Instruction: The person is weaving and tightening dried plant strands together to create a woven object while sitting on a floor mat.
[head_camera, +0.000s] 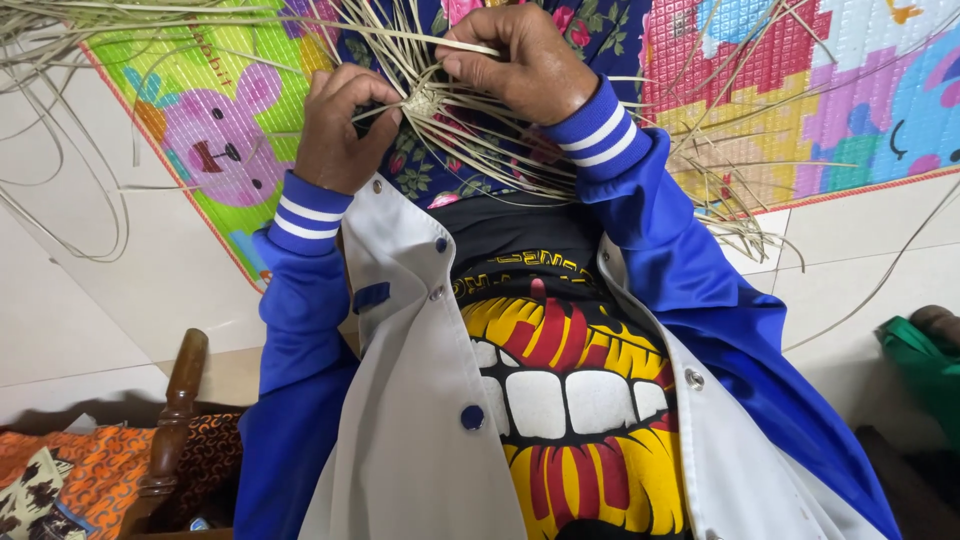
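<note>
My left hand (338, 128) and my right hand (515, 62) meet over a small woven knot of pale cane strips (422, 101) held above my lap. The left hand's fingers pinch the knot from the left side. With its thumb and fingers, the right hand grips a single strip (400, 38) that runs across the top, close to the knot. Many long loose strips (500, 160) fan out from the knot in all directions. Both arms wear blue sleeves with white-striped cuffs.
A colourful play mat (230, 130) with cartoon shapes lies on the pale tiled floor (90, 300). Loose cane loops (60, 150) trail at the left. A carved wooden chair arm (175, 400) and orange patterned cushion (70, 470) sit lower left. A green object (925, 365) lies at the right edge.
</note>
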